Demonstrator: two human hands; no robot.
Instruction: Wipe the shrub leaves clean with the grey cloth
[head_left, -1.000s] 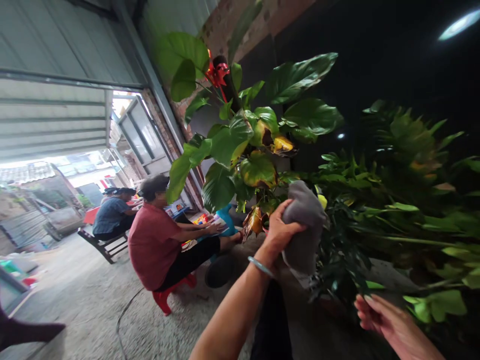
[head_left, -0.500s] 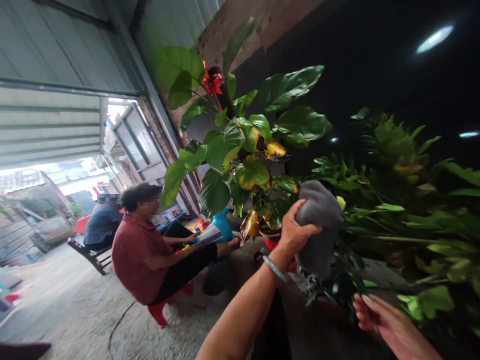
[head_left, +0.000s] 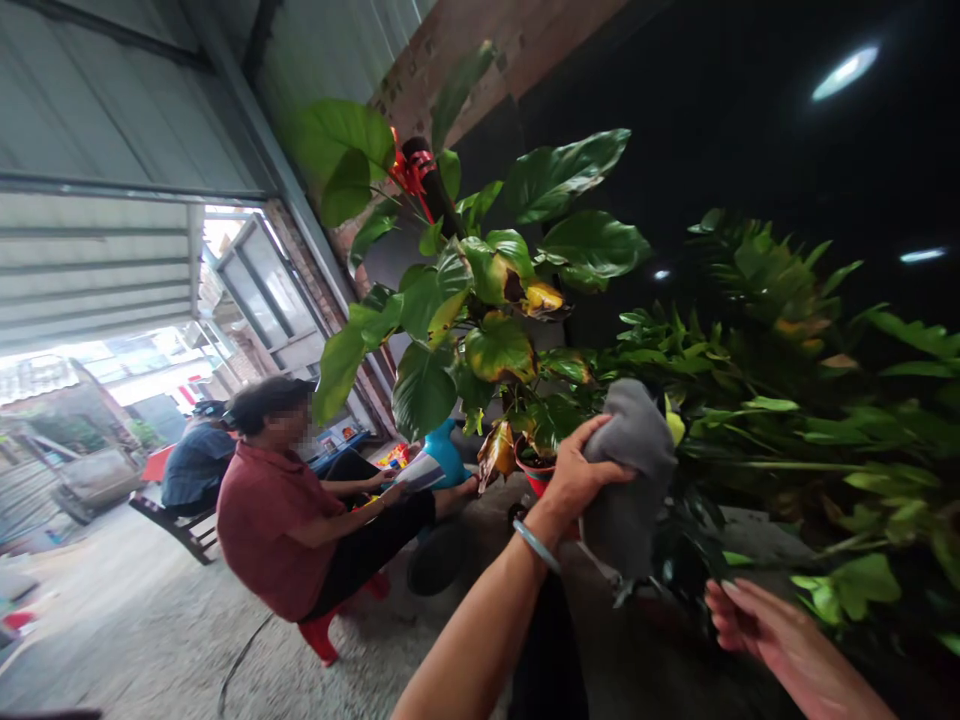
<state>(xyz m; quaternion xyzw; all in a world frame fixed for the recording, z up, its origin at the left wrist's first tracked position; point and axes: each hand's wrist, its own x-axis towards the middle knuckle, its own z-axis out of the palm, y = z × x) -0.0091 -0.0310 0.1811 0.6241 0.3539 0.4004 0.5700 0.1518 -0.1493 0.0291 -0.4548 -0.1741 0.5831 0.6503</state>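
Note:
A grey cloth [head_left: 634,470] is bunched in my left hand [head_left: 577,482], its lower part hanging down over dark foliage. That hand wears a pale bangle and is closed round the cloth. My right hand [head_left: 754,622] sits lower right, thumb and fingers pinched at the tip of a dark green leaf [head_left: 701,545]. Much of that leaf's plant is hidden in shadow and behind the cloth. Beyond my left hand stands a tall plant with broad leaves [head_left: 424,390], some yellowed and brown, in a red pot [head_left: 538,478].
Dense green plants [head_left: 840,440] fill the right side against a dark shiny wall. On the left a person in a red shirt [head_left: 274,520] sits on a red stool [head_left: 321,640], near a dark basin [head_left: 436,560]. Another person [head_left: 196,460] sits behind on a bench. A cable [head_left: 238,665] crosses the concrete floor.
My left hand and the cloth have shifted slightly down and left. My right hand stays nearly in place at the leaf. The view has turned a little, sliding the plants left.

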